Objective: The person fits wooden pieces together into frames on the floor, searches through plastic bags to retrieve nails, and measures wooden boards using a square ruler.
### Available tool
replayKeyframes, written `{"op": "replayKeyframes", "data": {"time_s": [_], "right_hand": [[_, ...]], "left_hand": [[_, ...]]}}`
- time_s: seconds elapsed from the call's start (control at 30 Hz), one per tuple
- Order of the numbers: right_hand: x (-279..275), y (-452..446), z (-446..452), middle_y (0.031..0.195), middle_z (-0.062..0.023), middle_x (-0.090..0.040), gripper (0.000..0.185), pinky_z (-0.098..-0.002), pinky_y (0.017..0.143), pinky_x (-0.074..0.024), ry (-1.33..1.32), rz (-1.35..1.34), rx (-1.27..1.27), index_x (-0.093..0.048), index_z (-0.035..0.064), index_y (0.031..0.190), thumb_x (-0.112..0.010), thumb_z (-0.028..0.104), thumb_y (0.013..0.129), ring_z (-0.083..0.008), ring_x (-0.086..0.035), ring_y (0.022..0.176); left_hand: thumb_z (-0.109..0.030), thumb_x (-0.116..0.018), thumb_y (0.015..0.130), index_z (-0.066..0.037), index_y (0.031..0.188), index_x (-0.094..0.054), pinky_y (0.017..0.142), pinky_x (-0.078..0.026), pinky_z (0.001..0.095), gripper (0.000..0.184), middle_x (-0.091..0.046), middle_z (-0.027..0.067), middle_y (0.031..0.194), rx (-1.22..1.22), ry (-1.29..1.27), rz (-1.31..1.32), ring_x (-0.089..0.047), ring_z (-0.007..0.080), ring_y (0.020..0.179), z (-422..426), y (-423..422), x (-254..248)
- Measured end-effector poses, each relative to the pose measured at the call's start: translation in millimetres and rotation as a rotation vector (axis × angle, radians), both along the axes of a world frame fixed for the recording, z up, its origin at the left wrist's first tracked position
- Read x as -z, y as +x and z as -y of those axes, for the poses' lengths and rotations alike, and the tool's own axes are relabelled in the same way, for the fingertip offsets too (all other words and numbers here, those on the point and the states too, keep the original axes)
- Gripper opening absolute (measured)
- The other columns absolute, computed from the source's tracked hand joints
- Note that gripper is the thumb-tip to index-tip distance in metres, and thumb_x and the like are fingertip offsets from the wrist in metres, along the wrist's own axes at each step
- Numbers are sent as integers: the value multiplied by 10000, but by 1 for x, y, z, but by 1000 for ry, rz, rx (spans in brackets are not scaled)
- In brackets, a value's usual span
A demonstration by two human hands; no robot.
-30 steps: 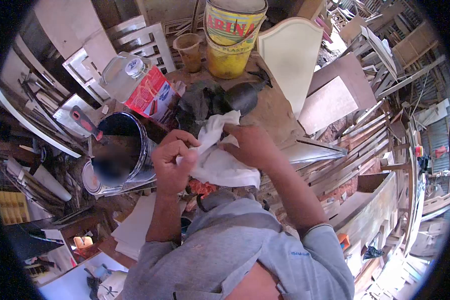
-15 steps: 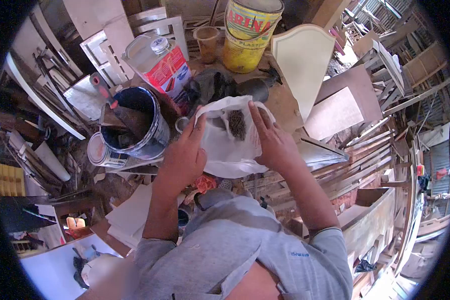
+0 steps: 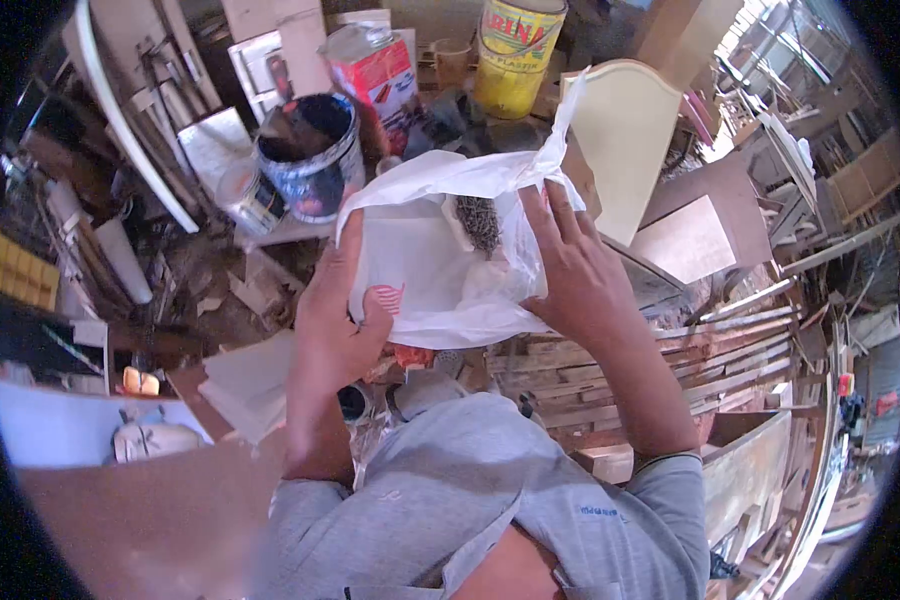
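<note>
A white plastic bag (image 3: 420, 255) is stretched wide in front of me, its mouth facing up. Down inside it, a clump of small thin grey pieces that look like nails (image 3: 478, 222) lies toward the far side. My left hand (image 3: 335, 315) grips the left rim, fingers along the bag wall and thumb inside the near edge. On the other side my right hand (image 3: 582, 270) holds the right rim, its fingers reaching over the edge. A twisted corner of the bag (image 3: 562, 125) sticks up beyond the right fingers.
Beyond the bag stand a dark paint-smeared bucket (image 3: 315, 170), a smaller can (image 3: 245, 195), a red-and-white metal can (image 3: 375, 75), a brown cup (image 3: 452, 65) and a yellow bucket (image 3: 515, 65). A cream board (image 3: 625, 140) leans at right. Wooden slats (image 3: 650, 375) lie below.
The bag's mouth has been spread wider, and its twisted corner now stands up. My hands are farther apart, and the view has shifted so the buckets sit higher.
</note>
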State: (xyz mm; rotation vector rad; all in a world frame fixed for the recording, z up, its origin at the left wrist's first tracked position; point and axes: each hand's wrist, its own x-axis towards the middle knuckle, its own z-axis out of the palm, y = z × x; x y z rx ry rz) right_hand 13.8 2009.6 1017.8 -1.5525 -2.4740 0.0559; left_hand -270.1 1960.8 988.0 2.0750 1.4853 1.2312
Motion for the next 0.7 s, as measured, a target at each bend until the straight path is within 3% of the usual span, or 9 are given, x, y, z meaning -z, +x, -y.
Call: {"op": "replayKeyframes", "data": {"time_s": [0.07,0.17,0.27,0.37,0.53,0.6,0.63,0.7], "right_hand": [[-15,-1,41,1667,-261,-326,1256,-497,1168,-449,-21,-22,-60,-210,132,1675,-942,142,655,-468,-431,1466],[-25,-8,122,1578,-259,-419,1133,-500,1073,-509,65,-80,-283,-232,112,1673,-831,27,716,-462,-572,1264],[-13,-19,181,1564,-265,-432,1072,-506,1012,-536,164,-125,-478,-248,116,1669,-772,-5,742,-464,-589,1207],[-7,-45,238,1635,-256,-362,1179,-517,1102,-498,-30,-101,-554,-240,156,1672,-866,9,683,-464,-498,1378],[11,-107,303,1644,-266,-343,1080,-513,1107,-502,-110,-76,-784,-236,148,1670,-725,-75,734,-477,-495,1367],[17,-134,331,1657,-270,-322,1049,-514,1121,-494,-149,-72,-862,-227,152,1674,-678,-88,758,-481,-475,1389],[58,-106,227,1664,-272,-310,1040,-517,1131,-487,-220,-86,-884,-218,158,1678,-662,-88,771,-483,-458,1410],[60,-125,252,1663,-273,-312,991,-522,1129,-491,-209,-102,-969,-210,166,1683,-616,-83,814,-487,-455,1416]], "left_hand": [[4,-551,815,6,1635,-343,1236,-335,416,846,-404,293,1637,-43,13,51,-397,411,1539,52,-3,6],[16,-520,777,29,1621,-366,1223,-350,410,858,-429,303,1621,-240,44,73,-420,408,1527,171,2,8],[23,-507,760,44,1615,-369,1231,-339,418,866,-419,289,1636,-388,36,50,-418,409,1528,265,2,11],[31,-502,755,48,1610,-375,1242,-327,429,865,-400,276,1655,-521,-26,45,-406,412,1535,362,-2,7],[41,-515,772,18,1614,-385,1244,-334,440,852,-383,275,1663,-730,-23,11,-385,422,1543,488,-15,14],[51,-520,774,6,1617,-385,1250,-328,446,855,-378,276,1664,-822,-16,19,-377,423,1545,531,-20,17],[52,-520,773,4,1619,-383,1250,-327,446,858,-381,276,1663,-847,-43,6,-379,420,1545,431,14,52],[53,-518,774,3,1622,-378,1250,-328,443,860,-386,277,1659,-925,-30,8,-382,415,1544,466,10,53]]}}
